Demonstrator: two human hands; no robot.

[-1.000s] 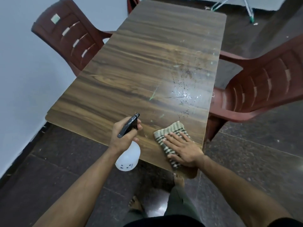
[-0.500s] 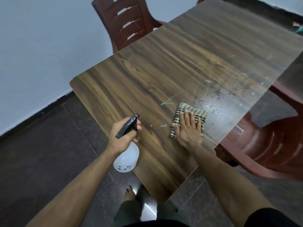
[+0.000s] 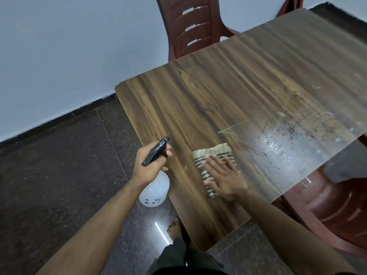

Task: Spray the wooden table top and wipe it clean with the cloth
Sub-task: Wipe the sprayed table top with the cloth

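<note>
The wooden table top [image 3: 208, 100] runs from the near corner to the upper right, with wet droplets and dark specks on its right part. My left hand [image 3: 149, 165] grips the black trigger head of a white spray bottle [image 3: 154, 191], held just off the table's left edge. My right hand [image 3: 224, 178] lies flat, fingers spread, pressing a striped green-and-cream cloth [image 3: 214, 155] onto the table near its front. The cloth's near half is hidden under the hand. A thin green streak marks the wood beyond the cloth.
A dark red plastic chair [image 3: 194, 26] stands at the table's far left side against the white wall. A second red chair [image 3: 337, 215] sits at the right, under the table edge. Dark tiled floor [image 3: 59, 175] lies to the left; my bare foot [image 3: 174, 229] shows below.
The view has swung left, so the table now lies diagonally. My right hand has slid the cloth back toward the near edge, blurred with motion. The left hand keeps the bottle in place.
</note>
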